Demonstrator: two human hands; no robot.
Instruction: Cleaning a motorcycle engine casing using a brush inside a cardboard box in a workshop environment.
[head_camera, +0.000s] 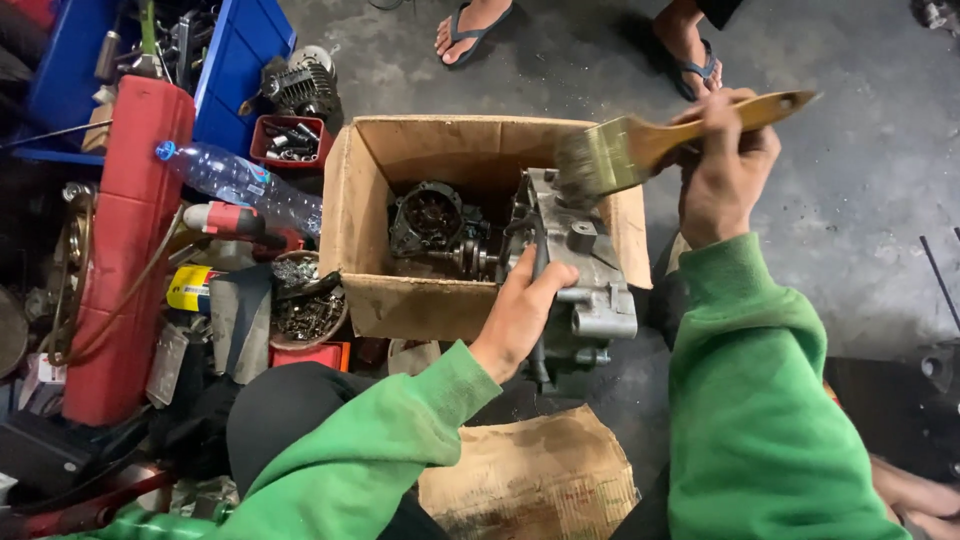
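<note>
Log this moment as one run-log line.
left hand: grips engine casing | right hand: holds paintbrush, bristles on casing | casing rests on cardboard box edge

An open brown carton (400, 300) sits just left of the left hand's fingers (545, 285); a yellow-labelled can (192, 288) and labelled clear bottle (240, 185) lie farther left
</note>
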